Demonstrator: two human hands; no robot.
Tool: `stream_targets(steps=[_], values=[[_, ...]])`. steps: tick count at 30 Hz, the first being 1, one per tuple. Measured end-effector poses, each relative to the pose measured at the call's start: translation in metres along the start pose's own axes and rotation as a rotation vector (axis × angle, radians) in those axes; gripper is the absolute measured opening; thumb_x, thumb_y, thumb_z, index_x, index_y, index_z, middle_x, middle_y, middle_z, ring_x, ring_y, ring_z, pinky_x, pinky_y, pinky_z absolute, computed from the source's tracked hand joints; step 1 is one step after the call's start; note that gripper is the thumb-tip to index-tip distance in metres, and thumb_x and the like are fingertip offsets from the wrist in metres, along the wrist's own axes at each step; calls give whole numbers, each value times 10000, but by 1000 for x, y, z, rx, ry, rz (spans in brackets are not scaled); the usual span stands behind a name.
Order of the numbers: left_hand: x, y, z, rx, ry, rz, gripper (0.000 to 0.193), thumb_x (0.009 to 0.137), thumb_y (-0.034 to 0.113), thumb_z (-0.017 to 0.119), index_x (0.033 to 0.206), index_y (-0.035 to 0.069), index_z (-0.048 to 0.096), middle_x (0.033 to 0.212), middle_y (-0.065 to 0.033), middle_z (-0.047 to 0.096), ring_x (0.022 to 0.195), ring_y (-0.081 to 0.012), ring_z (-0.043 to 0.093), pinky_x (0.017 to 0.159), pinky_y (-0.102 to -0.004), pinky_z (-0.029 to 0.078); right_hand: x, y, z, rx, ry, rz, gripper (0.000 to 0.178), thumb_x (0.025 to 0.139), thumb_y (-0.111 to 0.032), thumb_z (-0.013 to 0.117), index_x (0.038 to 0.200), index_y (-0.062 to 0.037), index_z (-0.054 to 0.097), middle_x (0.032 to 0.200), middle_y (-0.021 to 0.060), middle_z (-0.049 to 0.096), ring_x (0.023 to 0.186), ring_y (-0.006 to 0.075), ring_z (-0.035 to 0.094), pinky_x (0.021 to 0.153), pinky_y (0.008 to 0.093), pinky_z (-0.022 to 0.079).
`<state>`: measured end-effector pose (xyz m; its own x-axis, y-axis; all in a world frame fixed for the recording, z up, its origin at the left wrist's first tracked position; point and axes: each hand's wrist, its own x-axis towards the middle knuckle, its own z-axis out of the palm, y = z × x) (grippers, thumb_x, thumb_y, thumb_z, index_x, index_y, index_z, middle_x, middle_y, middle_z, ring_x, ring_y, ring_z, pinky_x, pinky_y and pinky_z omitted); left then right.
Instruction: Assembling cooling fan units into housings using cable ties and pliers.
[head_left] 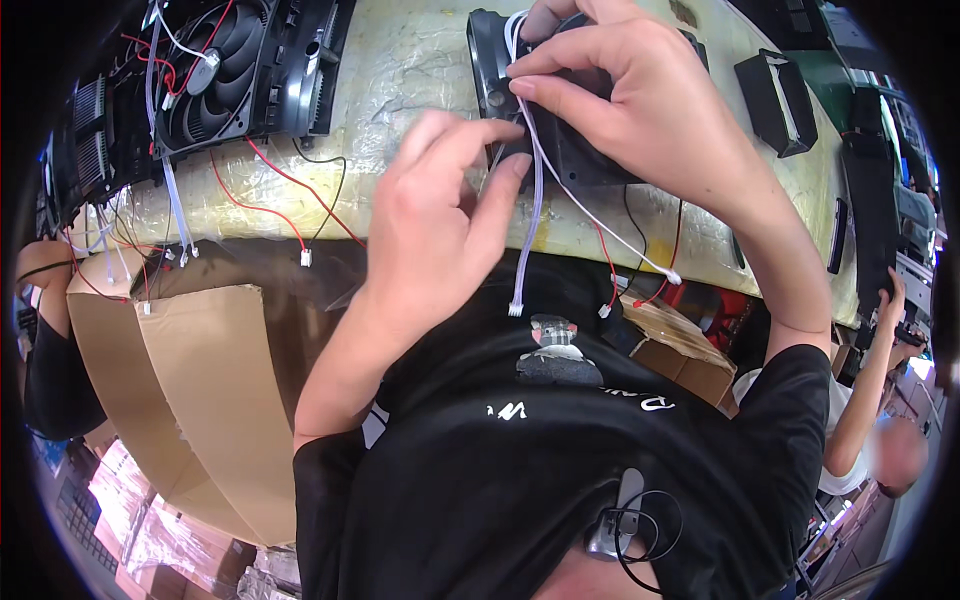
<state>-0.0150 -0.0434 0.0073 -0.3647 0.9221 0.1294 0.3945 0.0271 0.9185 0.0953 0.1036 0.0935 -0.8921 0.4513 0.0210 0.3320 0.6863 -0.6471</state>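
My right hand point(630, 85) reaches over a black plastic fan housing point(486, 60) at the top middle, its thumb and fingers pinching a bundle of white cables point(535, 200). The cables drop over the table's near edge and end in small white plugs. Left of the bundle, my left hand point(430, 205) has thumb and index finger bent toward each other at the housing's near corner. A thin light strand shows between them; its kind cannot be made out. Red and black wires point(607, 255) also hang from the housing, which my right hand partly hides.
Other black fan units point(215, 85) with loose wires lie at the far left. A black box-shaped part point(775, 100) sits on the film-covered table point(400, 60) at right. Cardboard boxes point(205, 390) stand below the near edge. Other people are at both sides, one's arm point(868, 390) at right.
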Motion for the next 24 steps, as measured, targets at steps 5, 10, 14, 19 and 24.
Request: stream_targets(steps=[5, 10, 14, 19, 24], values=[[2, -3, -2, 50, -35, 34, 137, 885, 20, 619, 1012, -10, 577, 673, -70, 546, 511, -130, 480, 480, -284, 362, -3, 2, 2, -26, -2, -108, 104, 832, -76, 671, 869, 14, 706, 945, 160, 633, 812, 296, 622, 709, 342, 487], [18, 6, -27, -565, -215, -358, 180, 908, 90, 645, 1023, -46, 621, 770, -125, 690, 613, -170, 676, 505, -268, 500, -7, 25, 13, -139, 27, -293, 206, 868, -54, 656, 1061, 12, 684, 924, 103, 686, 766, 189, 663, 663, 274, 517], [21, -14, -19, -963, -149, -404, 236, 906, 64, 655, 1103, -65, 640, 905, -174, 705, 670, -183, 701, 505, -224, 520, -6, 24, 14, -72, 38, -284, 209, 814, 11, 663, 1022, 5, 687, 937, 112, 664, 825, 243, 656, 709, 309, 506], [19, -20, -6, -794, -47, -160, 155, 886, 22, 670, 1000, -81, 687, 936, -138, 648, 633, -160, 682, 494, -206, 508, -6, 26, 12, -109, 32, -333, 215, 817, 33, 648, 1027, 10, 683, 961, 119, 661, 843, 260, 656, 715, 315, 511], [23, -14, -3, -713, -33, -183, 176, 854, 2, 698, 998, -95, 671, 872, -145, 674, 601, -143, 669, 482, -200, 506, -4, 29, 10, -110, 0, -357, 213, 819, 36, 644, 1028, 15, 678, 960, 120, 657, 844, 266, 655, 716, 322, 512]])
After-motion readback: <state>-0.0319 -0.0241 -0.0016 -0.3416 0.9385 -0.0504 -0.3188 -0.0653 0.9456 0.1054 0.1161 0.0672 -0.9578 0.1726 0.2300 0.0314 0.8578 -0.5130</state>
